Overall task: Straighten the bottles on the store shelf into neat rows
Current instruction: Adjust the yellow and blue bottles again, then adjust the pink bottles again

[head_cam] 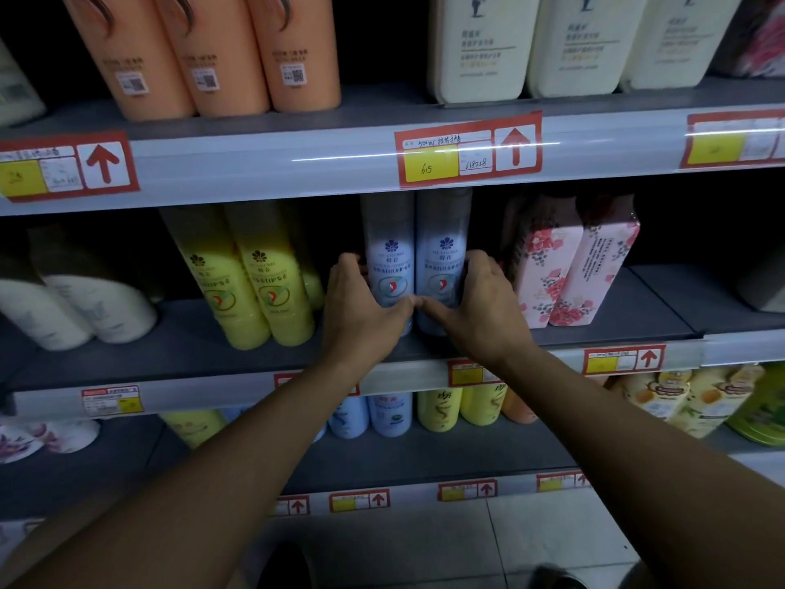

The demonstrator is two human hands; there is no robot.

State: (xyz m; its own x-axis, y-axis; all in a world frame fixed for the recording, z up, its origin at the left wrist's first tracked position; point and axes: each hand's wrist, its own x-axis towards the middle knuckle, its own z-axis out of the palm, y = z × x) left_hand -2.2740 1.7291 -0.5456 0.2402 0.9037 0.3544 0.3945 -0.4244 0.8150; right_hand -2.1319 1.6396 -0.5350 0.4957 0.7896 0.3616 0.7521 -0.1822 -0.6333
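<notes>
At the middle shelf's [212, 329] front edge, near its centre: left hand [361, 303] cupped round the left pale blue bottle [388, 265], right hand [480, 299] cupped round the right pale blue bottle [441, 265], fingers curled behind, thumbs meeting in front. Both bottles upright, touching, clamped as a pair. Probably stiff smooth plastic, fairly heavy if full, likely slippery; best gripped low on the body, near the base, then slid rather than lifted. Just left, two yellow bottles [255, 282]; further left, white bottles [85, 308]. Just right, floral pink packs [573, 265]. Above, orange bottles [212, 57] and cream bottles [552, 44].
</notes>
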